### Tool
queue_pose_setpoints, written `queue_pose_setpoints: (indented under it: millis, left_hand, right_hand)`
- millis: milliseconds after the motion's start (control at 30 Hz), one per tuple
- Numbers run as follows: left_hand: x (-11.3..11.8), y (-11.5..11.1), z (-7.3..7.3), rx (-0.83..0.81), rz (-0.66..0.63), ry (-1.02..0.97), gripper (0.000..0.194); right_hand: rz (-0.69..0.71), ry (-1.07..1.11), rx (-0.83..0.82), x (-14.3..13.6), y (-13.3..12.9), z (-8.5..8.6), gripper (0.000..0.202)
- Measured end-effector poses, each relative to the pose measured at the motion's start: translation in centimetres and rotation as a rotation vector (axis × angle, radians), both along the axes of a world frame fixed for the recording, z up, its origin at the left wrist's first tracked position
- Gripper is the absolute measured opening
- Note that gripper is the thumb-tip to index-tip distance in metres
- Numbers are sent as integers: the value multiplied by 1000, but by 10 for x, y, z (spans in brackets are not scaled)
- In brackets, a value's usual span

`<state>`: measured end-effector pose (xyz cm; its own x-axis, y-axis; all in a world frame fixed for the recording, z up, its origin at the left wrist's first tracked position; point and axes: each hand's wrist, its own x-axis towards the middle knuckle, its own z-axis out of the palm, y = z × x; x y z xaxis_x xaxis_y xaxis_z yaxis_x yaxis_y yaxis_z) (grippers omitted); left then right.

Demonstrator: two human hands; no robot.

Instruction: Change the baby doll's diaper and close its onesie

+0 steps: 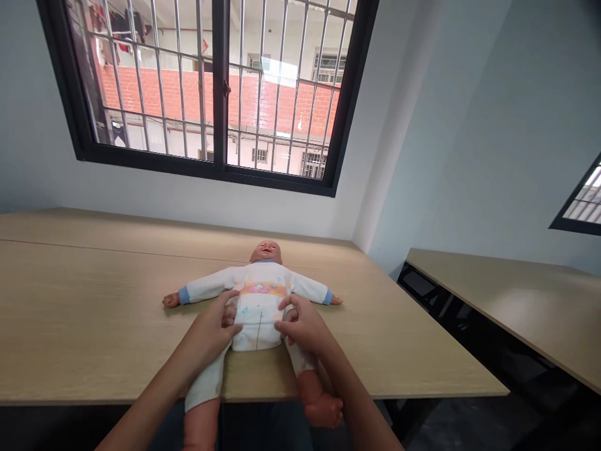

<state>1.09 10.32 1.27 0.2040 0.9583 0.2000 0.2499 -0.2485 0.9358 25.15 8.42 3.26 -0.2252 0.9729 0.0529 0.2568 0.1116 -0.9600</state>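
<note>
A baby doll (265,252) lies on its back on the table, arms spread and legs over the near edge. It wears a white top (267,274) with blue cuffs and an orange printed band, and white trousers (206,381). A white diaper (257,338) with a thin yellowish line down its middle covers the doll's lower belly and crotch. At the diaper's left side, my left hand (216,321) grips its edge, thumb on the front and fingers curled. My right hand (303,321) does likewise on the right side, its lower fingers partly hidden.
The wooden table (103,326) runs along the wall beneath a barred window (220,94). To the right, past a gap, stands a second table (516,294) with a dark frame. Part of another window (582,200) shows at the right edge.
</note>
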Motion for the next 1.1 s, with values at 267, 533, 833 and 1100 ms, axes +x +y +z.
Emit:
queue_pose_setpoints:
  millis: [267,533,833,1100]
  left_hand:
    - [-4,-23,1,412,94,443,39]
    - [-7,-30,-8,470,207,600,36]
    - [-14,-30,-16,263,78,318,45]
    - [-24,-52,-10,226,50,360,46]
  right_hand:
    - [-126,-7,-5,21,12,-19,23]
    - [-186,-41,73,19,17,-36,40]
    - [-220,-21,127,23,16,-42,41]
    - [-292,-34,167,18,14,-42,39]
